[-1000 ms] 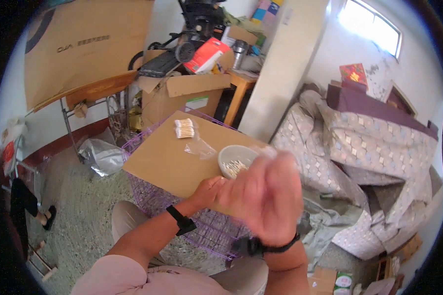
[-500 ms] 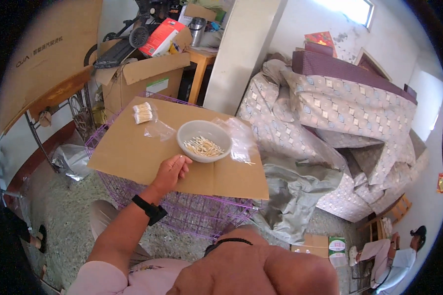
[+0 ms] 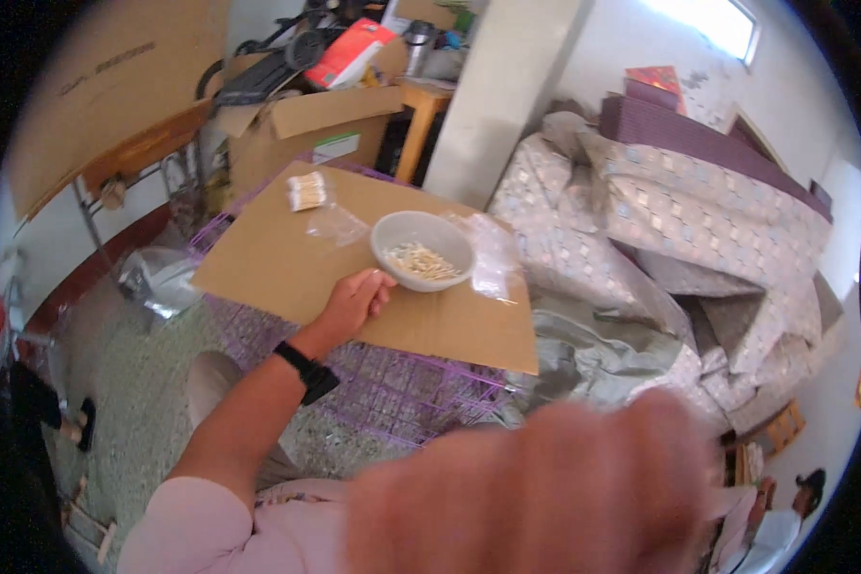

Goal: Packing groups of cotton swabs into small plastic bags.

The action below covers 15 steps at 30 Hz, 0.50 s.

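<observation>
A grey bowl point(image 3: 388, 230) holding loose cotton swabs point(image 3: 421, 260) rests on a flat cardboard sheet point(image 3: 268, 268). Beside its near left rim is my left hand point(image 3: 356, 298), fingers curled and closed; whether something small is pinched there is hidden. My right hand point(image 3: 536, 488) looms large and blurred at the lower edge, close to the camera, its fingers smeared. At the sheet's far left lies a bundle of cotton swabs point(image 3: 307, 191), with a crumpled clear plastic bag point(image 3: 339, 226) next to it. More clear plastic packaging point(image 3: 491, 253) lies right of the bowl.
A purple wire cage point(image 3: 364, 397) supports the cardboard. Behind it stand an open carton point(image 3: 306, 143) and a pale upright panel point(image 3: 507, 96). Patterned padded fabric point(image 3: 660, 210) is heaped at the right. Another person point(image 3: 780, 517) sits at the lower right.
My right hand has come up closer to the camera and blurred. The whole view has shifted, so the cardboard sits farther right and higher. My left hand stays beside the bowl.
</observation>
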Available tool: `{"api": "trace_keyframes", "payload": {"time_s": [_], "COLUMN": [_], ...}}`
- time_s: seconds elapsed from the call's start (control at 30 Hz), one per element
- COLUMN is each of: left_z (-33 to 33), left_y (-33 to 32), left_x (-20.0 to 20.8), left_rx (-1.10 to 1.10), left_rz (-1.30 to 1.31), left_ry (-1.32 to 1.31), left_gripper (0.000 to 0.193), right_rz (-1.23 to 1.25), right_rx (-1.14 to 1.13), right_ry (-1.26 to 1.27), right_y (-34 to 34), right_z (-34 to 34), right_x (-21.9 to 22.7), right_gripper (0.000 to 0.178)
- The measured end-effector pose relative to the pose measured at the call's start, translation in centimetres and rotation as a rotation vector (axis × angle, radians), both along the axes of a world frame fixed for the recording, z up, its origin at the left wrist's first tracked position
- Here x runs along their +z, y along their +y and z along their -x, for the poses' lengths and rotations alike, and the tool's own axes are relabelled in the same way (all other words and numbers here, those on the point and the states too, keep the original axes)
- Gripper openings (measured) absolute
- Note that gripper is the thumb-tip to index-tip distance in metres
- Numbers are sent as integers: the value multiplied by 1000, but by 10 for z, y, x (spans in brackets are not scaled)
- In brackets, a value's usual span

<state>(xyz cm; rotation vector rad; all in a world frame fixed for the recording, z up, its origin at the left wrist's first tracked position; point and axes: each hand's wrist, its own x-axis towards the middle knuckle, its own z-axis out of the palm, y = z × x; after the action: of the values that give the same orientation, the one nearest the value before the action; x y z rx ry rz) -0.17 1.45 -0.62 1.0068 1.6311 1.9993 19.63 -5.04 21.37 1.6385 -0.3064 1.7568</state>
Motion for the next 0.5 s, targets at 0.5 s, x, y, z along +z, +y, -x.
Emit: {"api": "trace_keyframes", "payload": {"time_s": [0.5], "left_z": [-3], "left_y": [2], "left_x": [-1], "left_rx": [-33], "left_rz": [-26], "left_ry": [38], "left_gripper": [29], "right_rz": [-63], "right_rx": [-264], "right_ry": [-225], "right_y": [-32], "right_z": [-35], "right_x": [-4], "right_gripper": [7]}}
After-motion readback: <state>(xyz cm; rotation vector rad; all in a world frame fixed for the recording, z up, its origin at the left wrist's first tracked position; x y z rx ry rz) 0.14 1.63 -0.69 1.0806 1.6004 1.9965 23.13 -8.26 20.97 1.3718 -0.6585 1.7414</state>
